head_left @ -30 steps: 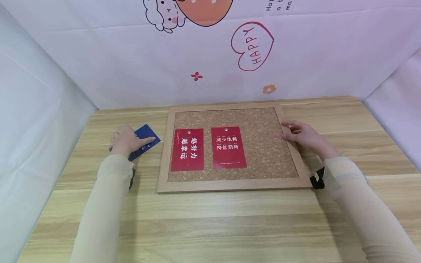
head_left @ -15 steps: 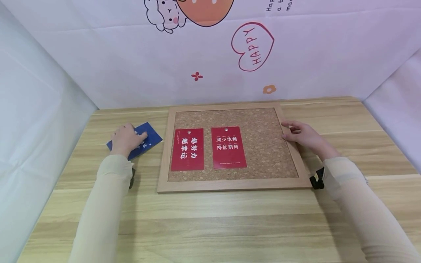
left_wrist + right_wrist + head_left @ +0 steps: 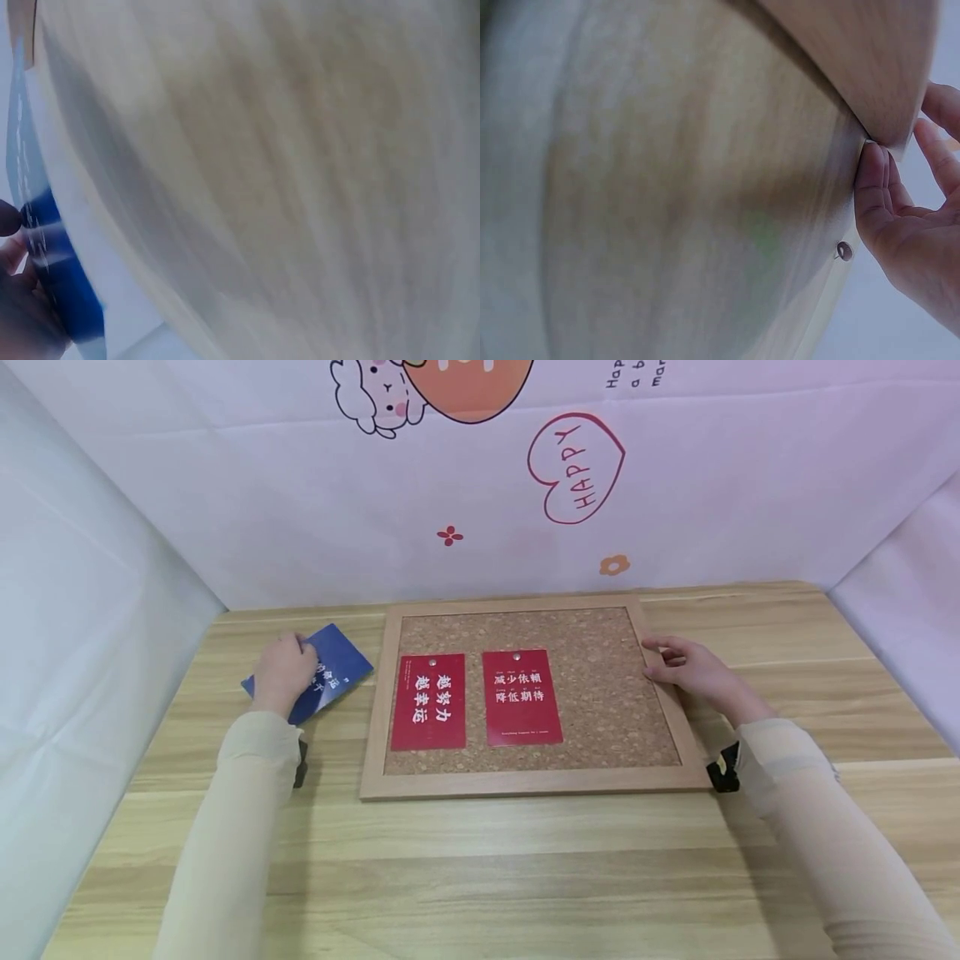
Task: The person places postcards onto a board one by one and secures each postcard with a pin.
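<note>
My left hand (image 3: 286,670) grips a blue card (image 3: 335,672) printed with white characters, over the left part of the table. The card is tilted and its left part is partly behind the hand. In the left wrist view, fingers pinch the glossy blue card (image 3: 60,281) at the left border. A wood-framed corkboard (image 3: 592,693) lies in the middle, with two red cards, one (image 3: 428,702) at left and one (image 3: 522,697) beside it, each with a pin at its top. My right hand (image 3: 701,672) rests loosely bent fingertips on the board's right frame edge.
A thumbtack (image 3: 844,250) sits near the right hand on the wooden table (image 3: 480,877). White cloth walls (image 3: 300,510) with cartoon prints stand behind and at both sides. Dark wrist gear (image 3: 725,767) shows under the right sleeve.
The blue card has turned and its far corner has risen, with the left hand's thumb drawn back toward the fingers. The right hand and the corkboard have stayed put.
</note>
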Demonstrator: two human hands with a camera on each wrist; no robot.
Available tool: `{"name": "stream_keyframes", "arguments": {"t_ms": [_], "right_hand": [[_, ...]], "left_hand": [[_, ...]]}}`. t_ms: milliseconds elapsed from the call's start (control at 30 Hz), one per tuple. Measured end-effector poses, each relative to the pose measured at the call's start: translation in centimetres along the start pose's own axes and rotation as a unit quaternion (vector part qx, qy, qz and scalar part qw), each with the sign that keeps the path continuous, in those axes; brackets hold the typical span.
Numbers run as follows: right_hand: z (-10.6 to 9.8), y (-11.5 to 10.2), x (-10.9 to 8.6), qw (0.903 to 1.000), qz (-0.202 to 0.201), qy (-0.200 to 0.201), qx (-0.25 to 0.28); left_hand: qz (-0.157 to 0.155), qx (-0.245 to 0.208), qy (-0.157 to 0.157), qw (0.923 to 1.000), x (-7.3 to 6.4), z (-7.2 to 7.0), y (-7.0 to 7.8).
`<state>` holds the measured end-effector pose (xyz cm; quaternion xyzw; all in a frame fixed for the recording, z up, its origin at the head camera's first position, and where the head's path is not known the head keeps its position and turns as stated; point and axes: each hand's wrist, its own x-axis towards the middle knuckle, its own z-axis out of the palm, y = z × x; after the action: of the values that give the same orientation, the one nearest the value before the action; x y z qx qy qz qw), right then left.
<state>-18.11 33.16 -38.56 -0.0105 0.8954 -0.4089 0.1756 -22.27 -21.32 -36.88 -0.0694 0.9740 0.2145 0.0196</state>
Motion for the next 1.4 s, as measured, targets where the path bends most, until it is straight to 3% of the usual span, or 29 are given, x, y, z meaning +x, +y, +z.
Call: {"name": "stream_keyframes", "arguments": {"t_ms": [167,333,567,833,967,1133,1333,1400], "right_hand": [[0.0,-0.1,-0.1,1.0000,0.000,0.001,-0.002],[0.0,-0.1,-0.1,1.0000,-0.001,-0.001,-0.004],[-0.1,0.0,-0.1,1.0000,0.001,-0.002,-0.003],[-0.1,-0.1,-0.1,1.0000,0.002,-0.004,-0.001],[-0.1,-0.1,-0.2,1.0000,0.001,-0.005,-0.002],[0.0,-0.1,-0.2,1.0000,0.001,-0.003,-0.004],[-0.1,-0.1,-0.2,0.9999,-0.006,-0.007,-0.010],[-0.1,-0.1,-0.2,0.9999,-0.009,-0.008,-0.010]], "left_hand": [[-0.003,-0.043,0.031,0.9986,0.2,-0.3,0.8],[0.015,-0.082,0.062,0.9947,0.2,-0.4,2.3],[0.052,-0.134,0.060,0.9879,-0.3,-0.2,5.5],[0.101,-0.176,0.067,0.9768,-0.7,0.9,8.7],[0.115,-0.201,0.058,0.9710,-1.2,1.5,10.5],[0.120,-0.247,0.020,0.9615,-1.8,2.1,12.5],[0.094,-0.309,-0.037,0.9455,-2.9,2.6,14.8],[0.085,-0.316,-0.050,0.9436,-3.3,2.7,15.5]]}}
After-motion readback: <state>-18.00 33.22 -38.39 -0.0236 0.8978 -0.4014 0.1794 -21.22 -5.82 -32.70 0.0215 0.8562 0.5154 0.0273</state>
